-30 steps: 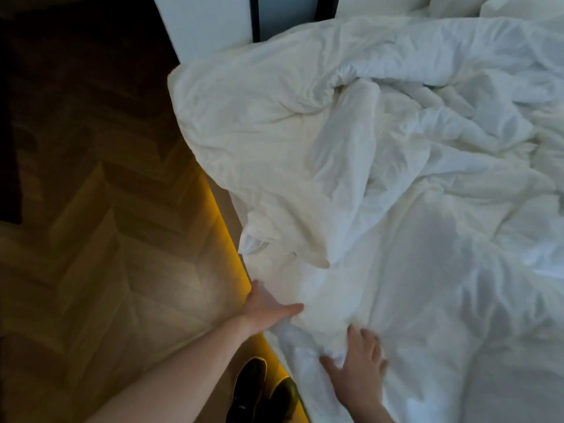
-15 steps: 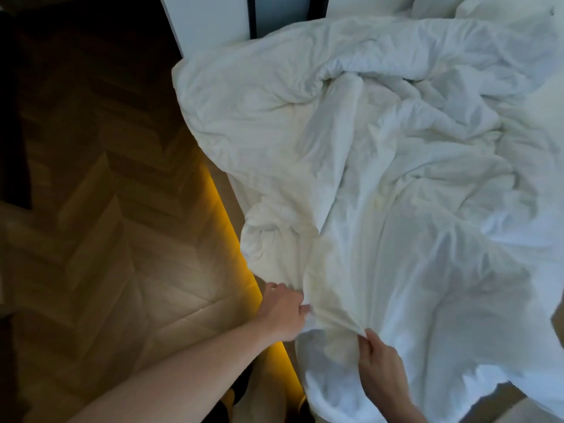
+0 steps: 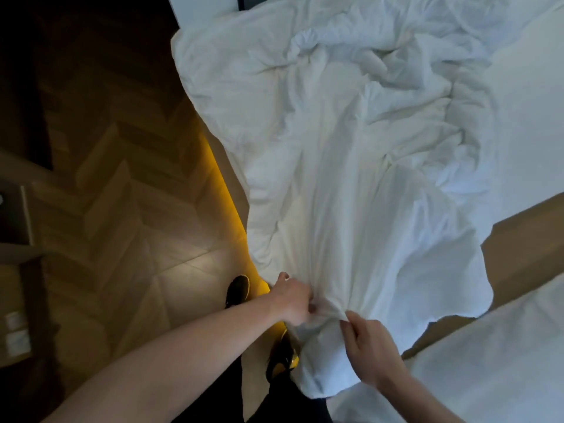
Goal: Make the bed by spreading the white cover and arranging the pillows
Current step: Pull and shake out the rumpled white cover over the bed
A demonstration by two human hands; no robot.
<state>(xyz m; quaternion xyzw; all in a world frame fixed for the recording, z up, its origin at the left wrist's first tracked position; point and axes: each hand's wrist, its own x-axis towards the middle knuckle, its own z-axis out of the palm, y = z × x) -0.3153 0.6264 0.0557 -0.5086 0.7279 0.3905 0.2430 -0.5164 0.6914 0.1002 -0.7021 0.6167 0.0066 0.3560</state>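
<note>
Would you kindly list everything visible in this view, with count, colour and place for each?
white cover: one, white, crumpled, across the bed and drawn toward the near corner.
bed sheet: one, white, bare at the right.
second white bedding: one, white, bottom right.
wooden strip: one, brown, between the two white areas.
floor: one, brown herringbone wood, left.
glowing strip: one, yellow, along the bed's left edge.
shoes: two, black, near the bed corner.
left hand: one, grips the cover's edge.
right hand: one, pinches the cover beside it.
</note>
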